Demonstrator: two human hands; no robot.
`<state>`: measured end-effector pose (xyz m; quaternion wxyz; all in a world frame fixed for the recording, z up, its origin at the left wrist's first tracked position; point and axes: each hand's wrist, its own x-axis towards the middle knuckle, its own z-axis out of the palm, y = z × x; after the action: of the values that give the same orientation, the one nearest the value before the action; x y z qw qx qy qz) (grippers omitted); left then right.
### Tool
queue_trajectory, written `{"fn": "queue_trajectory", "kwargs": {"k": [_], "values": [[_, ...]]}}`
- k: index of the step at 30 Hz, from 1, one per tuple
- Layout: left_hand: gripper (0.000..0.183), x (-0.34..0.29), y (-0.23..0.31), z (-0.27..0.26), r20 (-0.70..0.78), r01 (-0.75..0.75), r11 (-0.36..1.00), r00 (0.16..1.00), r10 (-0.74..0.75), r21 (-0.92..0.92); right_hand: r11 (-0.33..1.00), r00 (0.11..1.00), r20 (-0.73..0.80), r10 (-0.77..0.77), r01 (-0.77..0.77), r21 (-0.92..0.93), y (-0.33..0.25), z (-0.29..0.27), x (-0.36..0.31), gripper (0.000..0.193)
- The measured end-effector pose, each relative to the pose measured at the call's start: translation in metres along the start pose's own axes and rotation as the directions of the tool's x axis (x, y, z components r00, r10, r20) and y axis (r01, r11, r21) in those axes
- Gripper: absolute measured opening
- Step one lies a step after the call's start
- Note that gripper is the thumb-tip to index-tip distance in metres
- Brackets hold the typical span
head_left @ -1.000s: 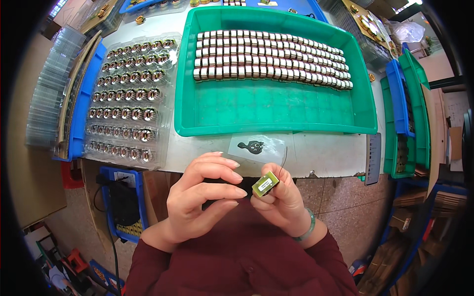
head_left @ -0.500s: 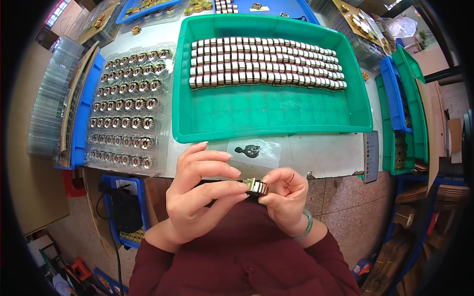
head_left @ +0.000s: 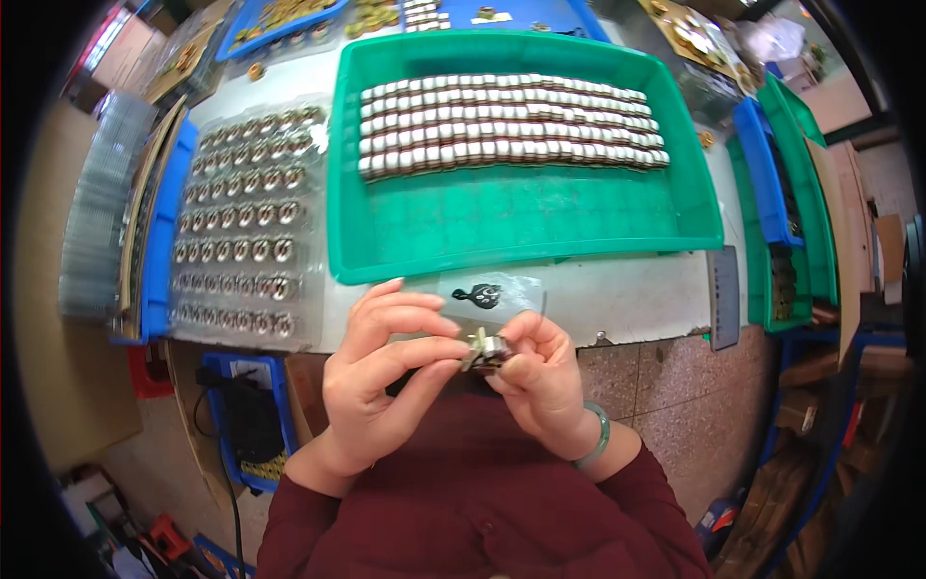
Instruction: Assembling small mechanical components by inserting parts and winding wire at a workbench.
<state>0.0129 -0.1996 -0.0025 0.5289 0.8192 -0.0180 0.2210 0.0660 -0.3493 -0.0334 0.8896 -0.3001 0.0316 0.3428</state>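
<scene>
Between my two hands, in front of the table edge, is a wire-wound toroidal coil (head_left: 490, 351) with a pale green base on its left side; it is slightly blurred. My right hand (head_left: 545, 381) pinches the wound part between thumb and fingers. From the other side, the thumb and index finger of my left hand (head_left: 381, 372) close on the green base, while its other fingers are loosely spread. Beyond the hands lies a small clear bag (head_left: 521, 292) with a black shape on it. A green bin (head_left: 424, 265) holds rows of white-topped, copper-coloured parts (head_left: 511, 125).
Left of the bin, a clear plastic tray (head_left: 309, 232) carries rows of similar coils. Blue trays (head_left: 526, 17) with parts stand at the back. Stacked clear trays (head_left: 96, 207) rise at far left. Green and blue bins (head_left: 762, 174) stand at right, near a grey strip (head_left: 723, 299).
The coil has been turned between my fingers and shifted slightly left and up. My right hand has come closer to my left. The whole view has shifted a little.
</scene>
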Motion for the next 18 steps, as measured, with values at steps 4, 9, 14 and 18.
{"fn": "queue_trajectory", "kwargs": {"k": [4,9,14,18], "values": [[0.01,0.003,0.004,0.005,-0.081,0.079,0.997,0.993,-0.08,-0.017,0.866,0.978,0.105,-0.183,0.21,-0.453,-0.003,-0.011,0.001,0.03],[0.009,0.006,0.005,0.016,-0.118,0.044,0.999,0.992,-0.041,0.022,0.707,0.897,0.198,-0.395,0.434,-0.558,-0.007,-0.007,-0.001,0.03],[0.009,0.009,0.006,0.021,-0.095,-0.011,0.991,0.995,0.024,0.136,0.408,0.732,0.363,-0.577,0.643,-0.649,-0.008,-0.013,0.003,0.026],[0.009,0.011,0.008,0.023,-0.084,-0.046,0.983,0.995,0.061,0.178,0.269,0.627,0.444,-0.64,0.724,-0.635,-0.009,-0.011,0.006,0.024]]}}
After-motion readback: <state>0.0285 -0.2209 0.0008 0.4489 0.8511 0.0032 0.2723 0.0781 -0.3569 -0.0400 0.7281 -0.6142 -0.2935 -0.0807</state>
